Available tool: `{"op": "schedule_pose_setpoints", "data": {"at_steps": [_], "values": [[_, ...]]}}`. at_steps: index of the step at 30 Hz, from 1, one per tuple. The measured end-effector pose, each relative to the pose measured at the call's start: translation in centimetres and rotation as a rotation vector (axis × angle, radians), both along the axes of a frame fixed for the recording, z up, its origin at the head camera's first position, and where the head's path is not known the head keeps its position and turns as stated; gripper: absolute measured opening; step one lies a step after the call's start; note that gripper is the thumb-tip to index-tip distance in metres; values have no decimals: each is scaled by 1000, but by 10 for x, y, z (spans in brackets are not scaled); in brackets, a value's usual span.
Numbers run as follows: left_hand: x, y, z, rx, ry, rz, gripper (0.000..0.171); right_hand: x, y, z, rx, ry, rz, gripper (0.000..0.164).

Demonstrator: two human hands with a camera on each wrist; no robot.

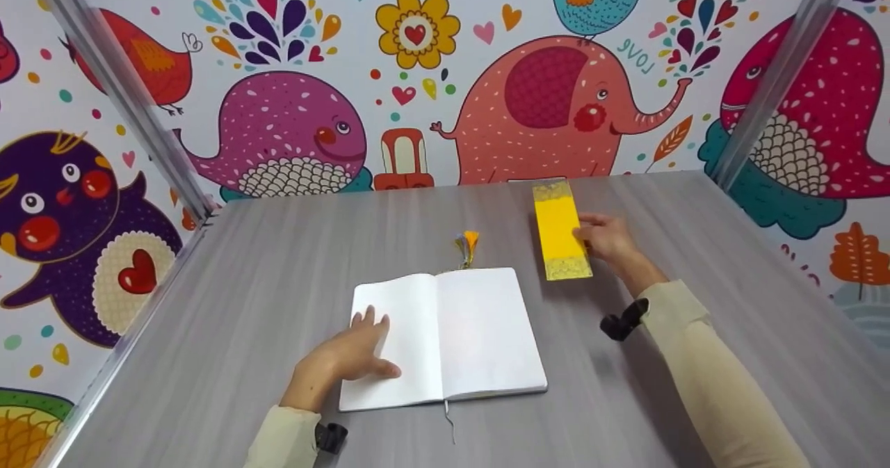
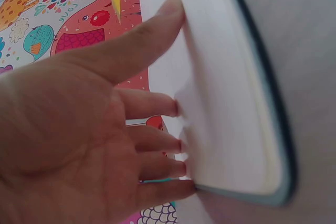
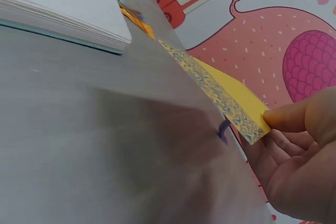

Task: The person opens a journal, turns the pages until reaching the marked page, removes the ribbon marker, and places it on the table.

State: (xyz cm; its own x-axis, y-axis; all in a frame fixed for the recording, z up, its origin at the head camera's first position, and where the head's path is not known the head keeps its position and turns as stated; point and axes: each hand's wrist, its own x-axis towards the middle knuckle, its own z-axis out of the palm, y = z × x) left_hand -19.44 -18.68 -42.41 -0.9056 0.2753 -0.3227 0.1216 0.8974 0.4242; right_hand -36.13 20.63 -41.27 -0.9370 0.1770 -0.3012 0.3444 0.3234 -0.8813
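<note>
An open notebook (image 1: 490,336) with blank white pages lies on the table. My left hand (image 1: 351,353) rests on its left page, fingers spread and thumb out to the side; the left wrist view shows the fingertips at the page (image 2: 220,103). Over the table's far right part, my right hand (image 1: 610,238) holds a long yellow card (image 1: 558,228) with patterned bands at both ends. In the right wrist view the thumb and fingers pinch the card (image 3: 236,90) along one edge, and its patterned face turns toward the table.
Orange and grey-blue tassels (image 1: 467,247) stick out past the notebook's top edge. A thin ribbon (image 1: 450,423) hangs out at its bottom. The grey table (image 1: 278,259) ends at a wall (image 1: 410,106) printed with cartoon animals, with metal posts (image 1: 122,92) at the corners.
</note>
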Motion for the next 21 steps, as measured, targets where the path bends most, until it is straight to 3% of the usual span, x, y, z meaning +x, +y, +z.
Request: {"op": "schedule_pose_setpoints", "data": {"at_steps": [10,21], "values": [[-1,0,-1,-6,-5,0,89,26,10,-23,0,-103,26,49],[-2,3,-1,5,-6,14,89,57,29,-33,48,-83,161,54]]}}
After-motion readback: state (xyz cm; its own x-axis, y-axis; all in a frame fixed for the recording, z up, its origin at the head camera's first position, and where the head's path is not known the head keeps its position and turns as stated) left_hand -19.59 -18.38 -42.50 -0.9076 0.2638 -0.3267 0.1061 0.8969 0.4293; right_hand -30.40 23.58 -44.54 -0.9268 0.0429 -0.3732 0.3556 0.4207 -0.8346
